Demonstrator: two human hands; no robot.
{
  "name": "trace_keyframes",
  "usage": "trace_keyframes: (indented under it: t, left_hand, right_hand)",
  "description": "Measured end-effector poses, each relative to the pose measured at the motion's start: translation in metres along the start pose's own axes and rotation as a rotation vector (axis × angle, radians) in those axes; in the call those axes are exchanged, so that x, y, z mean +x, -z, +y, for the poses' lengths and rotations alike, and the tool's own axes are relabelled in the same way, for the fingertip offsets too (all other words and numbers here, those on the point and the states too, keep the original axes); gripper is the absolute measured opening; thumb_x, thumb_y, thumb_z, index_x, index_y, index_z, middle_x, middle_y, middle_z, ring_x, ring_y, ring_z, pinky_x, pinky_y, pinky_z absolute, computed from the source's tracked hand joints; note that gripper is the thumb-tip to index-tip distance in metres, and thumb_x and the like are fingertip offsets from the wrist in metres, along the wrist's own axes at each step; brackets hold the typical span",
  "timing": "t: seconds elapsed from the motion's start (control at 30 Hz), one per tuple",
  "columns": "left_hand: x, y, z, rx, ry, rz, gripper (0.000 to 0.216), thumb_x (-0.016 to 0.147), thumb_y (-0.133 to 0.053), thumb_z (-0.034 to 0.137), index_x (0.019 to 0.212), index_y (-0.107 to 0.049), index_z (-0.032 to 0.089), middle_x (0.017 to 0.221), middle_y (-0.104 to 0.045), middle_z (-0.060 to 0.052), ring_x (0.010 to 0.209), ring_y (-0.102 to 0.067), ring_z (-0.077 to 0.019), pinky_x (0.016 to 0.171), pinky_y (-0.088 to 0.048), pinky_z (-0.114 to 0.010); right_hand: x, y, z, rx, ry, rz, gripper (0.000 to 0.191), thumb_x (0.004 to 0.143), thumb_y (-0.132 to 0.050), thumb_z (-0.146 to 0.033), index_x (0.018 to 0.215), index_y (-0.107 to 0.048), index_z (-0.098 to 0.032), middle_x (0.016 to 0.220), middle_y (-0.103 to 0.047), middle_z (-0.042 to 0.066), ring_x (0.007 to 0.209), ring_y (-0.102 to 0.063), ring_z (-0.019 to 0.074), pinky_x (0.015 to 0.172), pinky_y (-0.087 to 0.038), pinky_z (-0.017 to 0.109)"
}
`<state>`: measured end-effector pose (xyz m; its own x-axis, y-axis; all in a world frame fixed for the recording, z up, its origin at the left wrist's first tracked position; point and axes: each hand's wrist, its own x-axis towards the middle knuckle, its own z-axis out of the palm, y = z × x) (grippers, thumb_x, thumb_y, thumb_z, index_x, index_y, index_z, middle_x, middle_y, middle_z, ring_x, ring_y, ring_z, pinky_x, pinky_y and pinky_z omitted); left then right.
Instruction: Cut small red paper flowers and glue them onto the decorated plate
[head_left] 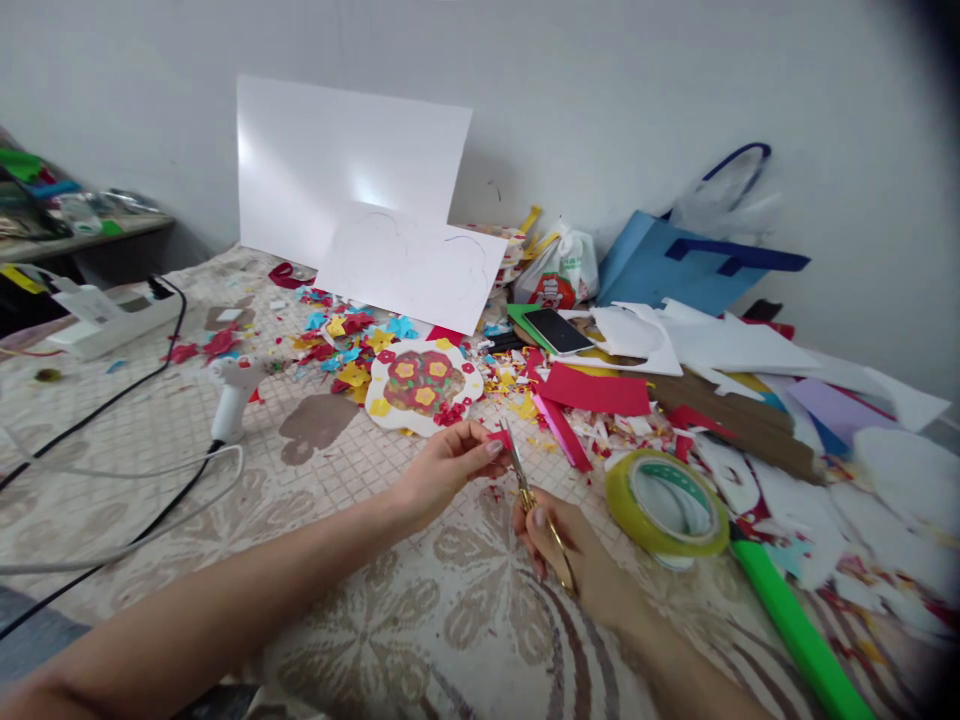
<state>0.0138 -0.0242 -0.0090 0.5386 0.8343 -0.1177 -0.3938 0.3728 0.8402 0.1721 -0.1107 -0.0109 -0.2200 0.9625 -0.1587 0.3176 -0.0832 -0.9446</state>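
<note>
Between the fingertips of my left hand [450, 466] is a small piece of red paper [501, 438]. My right hand [562, 545] grips gold-handled scissors [529, 494], whose blades point up and away, right at the edge of the red piece. Just beyond both hands lies a white scalloped plaque [379, 390] decorated with red and yellow paper flowers. A wide roll of yellowish tape [626, 510] rests to the right of my right hand. Whether the blades touch the paper is too fine to tell.
Coloured paper scraps [352, 350] spread behind the plaque. A white glue gun [232, 400] with a cord is at left, near a power strip [112, 325]. White boards [337, 160] lean on the wall. A phone [559, 330], red sheet [596, 388], blue bag [660, 262] and green cutter [795, 620] are at right.
</note>
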Motion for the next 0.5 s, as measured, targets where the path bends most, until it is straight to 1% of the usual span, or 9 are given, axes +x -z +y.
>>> trace_keyframes:
  t: [0.17, 0.5]
  left_hand:
    - [-0.0004, -0.0002, -0.0018, 0.013, -0.006, -0.002, 0.022, 0.071, -0.072, 0.028, 0.074, -0.056, 0.013, 0.069, -0.065, -0.001, 0.065, -0.061, -0.0096, 0.071, -0.047, -0.025]
    - [-0.0015, -0.0011, -0.0022, 0.026, -0.004, 0.022, 0.024, 0.070, -0.073, 0.029, 0.073, -0.056, 0.013, 0.069, -0.064, -0.001, 0.065, -0.060, -0.0098, 0.072, -0.047, -0.026]
  right_hand:
    - [0.0007, -0.0017, 0.0015, 0.008, -0.013, 0.004, 0.056, 0.082, -0.029, -0.072, 0.072, -0.044, -0.019, 0.054, -0.034, -0.006, 0.047, -0.035, 0.0095, 0.045, -0.028, 0.022]
    - [0.0024, -0.0023, 0.0030, -0.002, 0.005, 0.011, 0.054, 0.083, -0.031, -0.070, 0.071, -0.043, -0.019, 0.055, -0.034, -0.006, 0.047, -0.034, 0.0091, 0.044, -0.028, 0.022]
